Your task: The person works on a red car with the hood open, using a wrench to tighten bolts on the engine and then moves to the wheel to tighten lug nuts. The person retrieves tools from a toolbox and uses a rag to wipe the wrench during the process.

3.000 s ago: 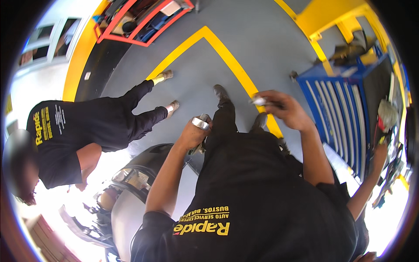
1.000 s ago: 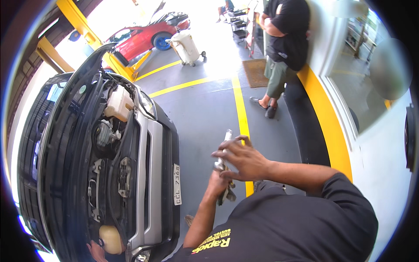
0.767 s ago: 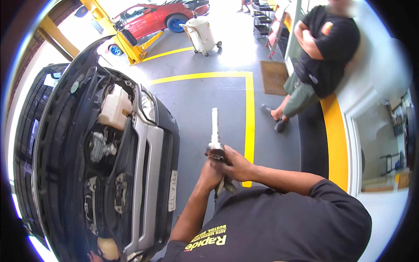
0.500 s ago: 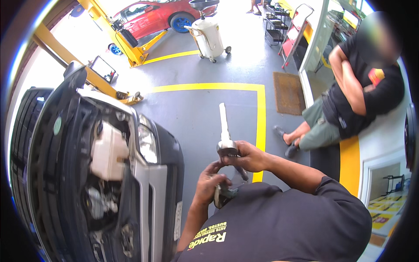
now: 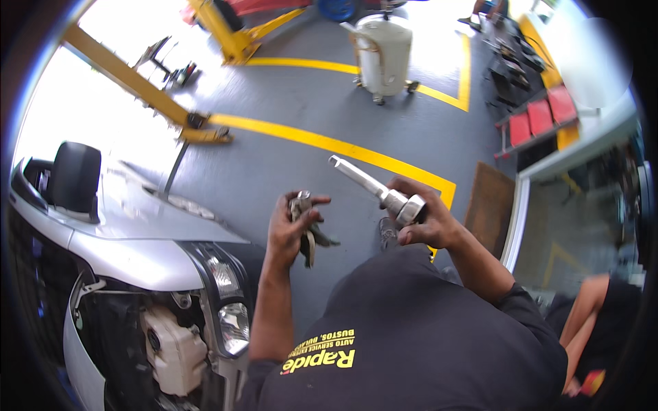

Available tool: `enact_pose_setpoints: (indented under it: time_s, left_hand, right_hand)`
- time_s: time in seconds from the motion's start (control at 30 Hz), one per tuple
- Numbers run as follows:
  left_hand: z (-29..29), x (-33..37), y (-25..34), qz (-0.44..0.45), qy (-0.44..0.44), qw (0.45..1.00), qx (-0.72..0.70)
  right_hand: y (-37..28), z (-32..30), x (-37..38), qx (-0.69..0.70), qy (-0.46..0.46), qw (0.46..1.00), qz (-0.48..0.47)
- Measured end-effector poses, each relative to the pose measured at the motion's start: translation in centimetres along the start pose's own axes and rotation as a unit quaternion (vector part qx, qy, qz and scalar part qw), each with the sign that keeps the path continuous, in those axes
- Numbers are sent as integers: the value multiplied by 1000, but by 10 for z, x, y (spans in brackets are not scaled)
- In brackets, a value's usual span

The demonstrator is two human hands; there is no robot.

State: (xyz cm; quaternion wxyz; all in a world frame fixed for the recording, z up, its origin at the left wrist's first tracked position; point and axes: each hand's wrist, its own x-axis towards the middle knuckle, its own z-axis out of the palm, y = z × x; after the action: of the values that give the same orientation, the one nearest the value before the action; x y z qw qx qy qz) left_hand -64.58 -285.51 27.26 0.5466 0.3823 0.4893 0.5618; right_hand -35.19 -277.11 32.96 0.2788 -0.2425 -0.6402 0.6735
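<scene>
My right hand is closed on a silver metal extension bar with thick round socket-like pieces at its gripped end. The bar's bare end points up and to the left. In my left hand is a crumpled greenish rag, hanging below the fingers. A small shiny metal piece, perhaps a socket, sticks up between that hand's thumb and fingers. The two hands are apart in front of my dark shirt.
At the left stands a silver vehicle with its engine bay exposed. Ahead are a yellow lift arm and a white wheeled tank. A red-stepped ladder stands right. A person's folded arms show at lower right.
My hands have moved apart; before, both were together at the tool. The bar now tilts left instead of pointing nearly straight up. The view has turned rightward, putting the other person lower.
</scene>
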Motion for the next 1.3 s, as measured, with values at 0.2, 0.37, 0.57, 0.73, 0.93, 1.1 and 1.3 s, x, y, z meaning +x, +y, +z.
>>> enact_pose_setpoints:
  time_s: [0.2, 0.37, 0.57, 0.73, 0.93, 1.1, 1.3]
  left_hand:
    - [-42, 173, 106, 36, 20, 993, 107]
    - [-116, 313, 140, 18, 51, 988, 144]
    - [-226, 532, 204, -13, 145, 955, 257]
    - [-299, 713, 296, -129, 7, 897, 422]
    - [-376, 985, 303, -30, -49, 903, 425]
    - [-345, 1180, 309, 247, 208, 857, 403]
    - [-368, 1329, 306, -23, -123, 949, -289]
  right_hand:
    - [-35, -104, 229, -82, -185, 979, 9]
    - [-26, -150, 433, -67, -302, 950, 39]
    - [-16, -182, 663, 32, -286, 958, 20]
    - [-36, -204, 805, -34, -220, 974, -40]
    - [1, -306, 1003, 50, -165, 981, -85]
    - [-26, -394, 1180, 32, -66, 993, -90]
    - [-53, -493, 1361, -190, -106, 976, 28]
